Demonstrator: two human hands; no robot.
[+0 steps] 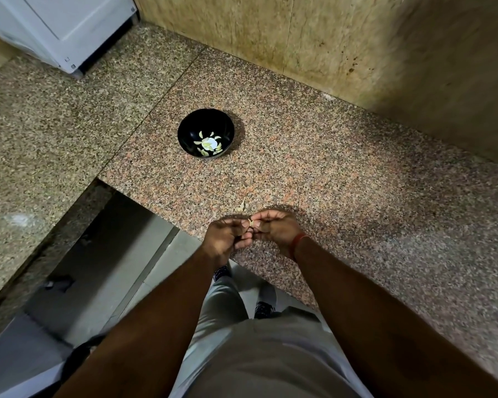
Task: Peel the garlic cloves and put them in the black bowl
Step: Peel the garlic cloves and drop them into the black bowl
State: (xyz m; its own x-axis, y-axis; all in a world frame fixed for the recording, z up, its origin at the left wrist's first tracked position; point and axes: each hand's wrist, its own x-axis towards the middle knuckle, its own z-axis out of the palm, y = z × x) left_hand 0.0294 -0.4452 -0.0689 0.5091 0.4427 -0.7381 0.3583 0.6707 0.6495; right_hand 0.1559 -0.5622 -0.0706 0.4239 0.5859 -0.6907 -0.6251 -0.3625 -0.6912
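A black bowl [190, 124] stands on the granite counter ahead of me, with several peeled garlic cloves [210, 145] lying in its bottom. My left hand [227, 235] and my right hand [276, 228] meet near the counter's front edge. Both pinch one small garlic clove [251, 222] between their fingertips; most of it is hidden by the fingers. A red thread circles my right wrist. A scrap of garlic skin [241, 206] lies on the counter just beyond my hands.
The speckled granite counter [357, 196] runs in an L, with a lower section at the left. A white appliance [58, 27] stands at the back left. A stone wall [328, 44] closes the back and right. The floor and my feet show below the counter edge.
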